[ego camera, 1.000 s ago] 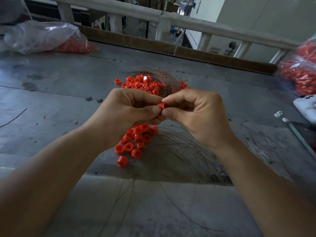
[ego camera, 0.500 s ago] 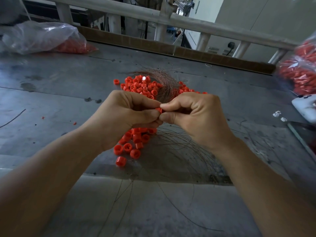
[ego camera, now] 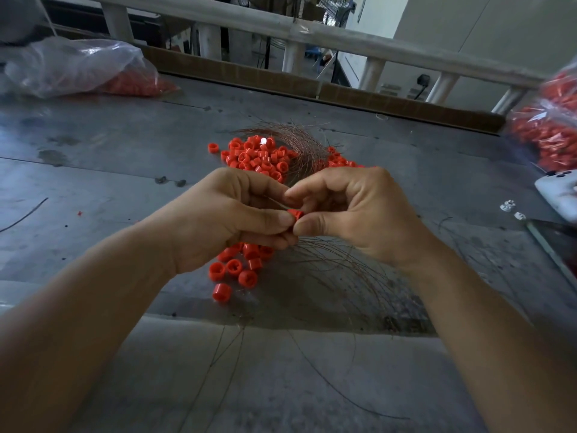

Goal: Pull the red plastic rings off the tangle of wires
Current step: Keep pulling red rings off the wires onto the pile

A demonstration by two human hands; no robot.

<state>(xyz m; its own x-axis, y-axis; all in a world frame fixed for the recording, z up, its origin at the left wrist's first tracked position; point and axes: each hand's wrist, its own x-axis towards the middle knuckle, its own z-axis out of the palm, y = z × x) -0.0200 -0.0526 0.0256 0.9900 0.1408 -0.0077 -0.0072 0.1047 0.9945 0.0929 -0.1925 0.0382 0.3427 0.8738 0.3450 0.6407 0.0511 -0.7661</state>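
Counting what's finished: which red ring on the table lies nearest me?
The lone ring lying apart, in front of the near pile.

This is a small workshop or factory floor. A scratched grey metal desk (ego camera: 93,157) carries loose heaps of red plastic rings (ego camera: 259,157), thin wires (ego camera: 337,270) and clear bags (ego camera: 78,67) of the same parts, with a rough white railing (ego camera: 343,42) behind.

Rings: uniform orange-red, in a far heap (ego camera: 256,157), a near heap (ego camera: 240,264) and one held ring (ego camera: 295,214). Wires (ego camera: 301,142): copper-brown, fine strands. Table (ego camera: 125,145): dull grey, mottled with dark stains. Left bag (ego camera: 71,64) and right bag (ego camera: 549,132): clear film over red contents. Railing (ego camera: 343,42): off-white. Edge strip (ego camera: 390,101): cardboard brown.
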